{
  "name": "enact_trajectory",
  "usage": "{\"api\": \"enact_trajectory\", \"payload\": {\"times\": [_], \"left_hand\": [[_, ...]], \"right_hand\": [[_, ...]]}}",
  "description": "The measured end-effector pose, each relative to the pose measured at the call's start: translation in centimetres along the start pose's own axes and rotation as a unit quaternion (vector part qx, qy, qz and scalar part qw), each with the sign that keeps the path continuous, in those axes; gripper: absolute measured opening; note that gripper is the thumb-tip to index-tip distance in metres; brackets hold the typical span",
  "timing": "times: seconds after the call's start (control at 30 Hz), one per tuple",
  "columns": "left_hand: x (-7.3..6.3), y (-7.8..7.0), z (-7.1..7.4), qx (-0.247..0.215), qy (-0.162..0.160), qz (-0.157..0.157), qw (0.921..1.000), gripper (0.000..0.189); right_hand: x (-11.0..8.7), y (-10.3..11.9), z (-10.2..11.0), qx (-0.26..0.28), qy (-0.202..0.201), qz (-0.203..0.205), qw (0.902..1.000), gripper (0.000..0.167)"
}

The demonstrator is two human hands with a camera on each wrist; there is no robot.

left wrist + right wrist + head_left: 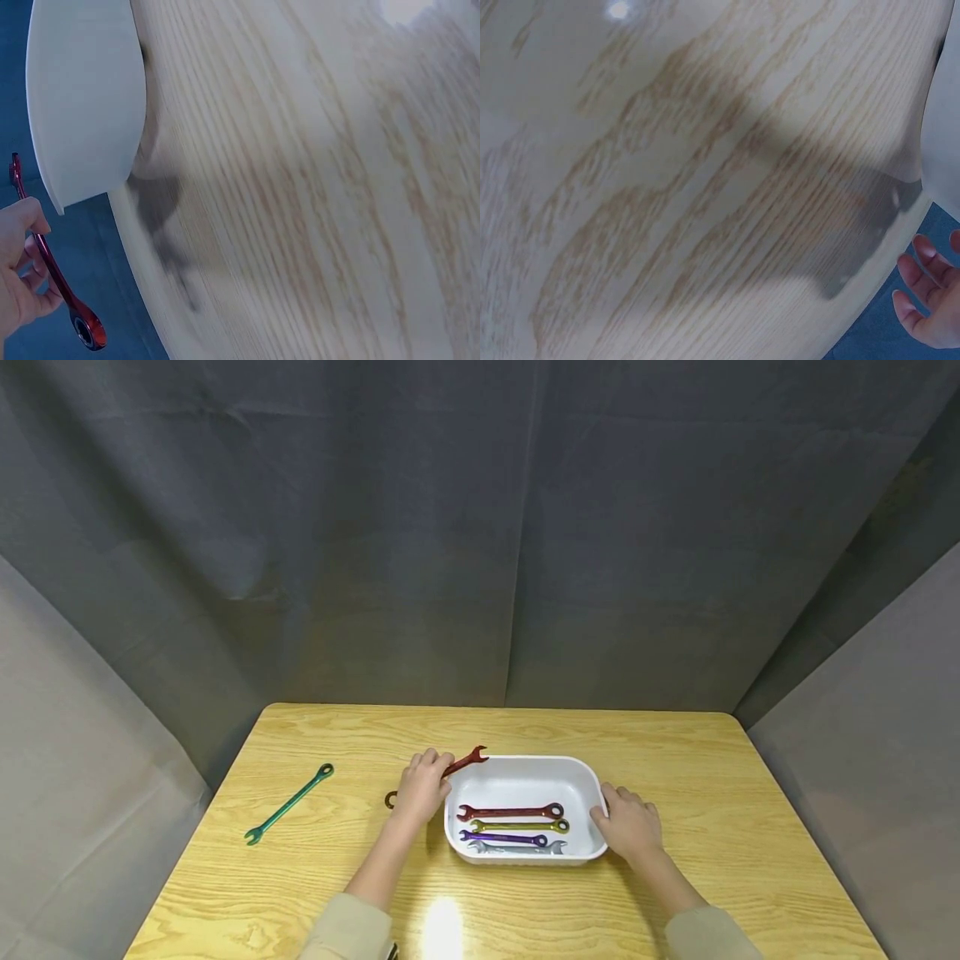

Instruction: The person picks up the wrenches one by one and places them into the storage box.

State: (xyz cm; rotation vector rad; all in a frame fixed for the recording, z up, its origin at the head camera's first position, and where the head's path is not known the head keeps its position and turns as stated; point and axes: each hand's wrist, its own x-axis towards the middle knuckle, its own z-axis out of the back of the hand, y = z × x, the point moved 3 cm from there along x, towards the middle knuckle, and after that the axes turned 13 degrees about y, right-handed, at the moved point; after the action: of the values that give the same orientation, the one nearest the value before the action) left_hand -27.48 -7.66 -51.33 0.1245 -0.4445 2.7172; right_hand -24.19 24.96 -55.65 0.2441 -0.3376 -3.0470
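Observation:
My left hand (422, 787) grips a red combination wrench (467, 762) at the left end of a white tray (517, 766). The wrench slants, its open-jaw end over the tray's back left corner and its ring end out to the left. In the left wrist view, thumb and fingers close around the shaft of the red wrench (56, 274). My right hand (632, 823) is at the tray's right end, thumb beside the rim. The right wrist view shows the fingers of the right hand (934, 300) loosely bent, with nothing between them.
Inside the tray lie a red wrench (510, 812), a gold wrench (520, 827), a purple wrench (502, 837) and a silver wrench (517, 848), roughly parallel. A green wrench (288, 806) lies diagonally on the wooden table (675, 747) at the left. Grey curtains (420, 568) surround it.

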Motion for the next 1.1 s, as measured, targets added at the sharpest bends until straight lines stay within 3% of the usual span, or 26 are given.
{"api": "enact_trajectory", "payload": {"times": [0.4,1.1], "left_hand": [[0.9,-2.1,-0.6,0.011,0.018,-0.024,0.9995,0.036],[2.4,-5.1,-1.6,0.038,0.082,-0.057,0.9942,0.037]], "right_hand": [[0.0,0.1,0.1,0.001,0.000,-0.004,1.0000,0.041],[0.0,0.1,-0.1,0.006,-0.003,-0.003,1.0000,0.040]]}}
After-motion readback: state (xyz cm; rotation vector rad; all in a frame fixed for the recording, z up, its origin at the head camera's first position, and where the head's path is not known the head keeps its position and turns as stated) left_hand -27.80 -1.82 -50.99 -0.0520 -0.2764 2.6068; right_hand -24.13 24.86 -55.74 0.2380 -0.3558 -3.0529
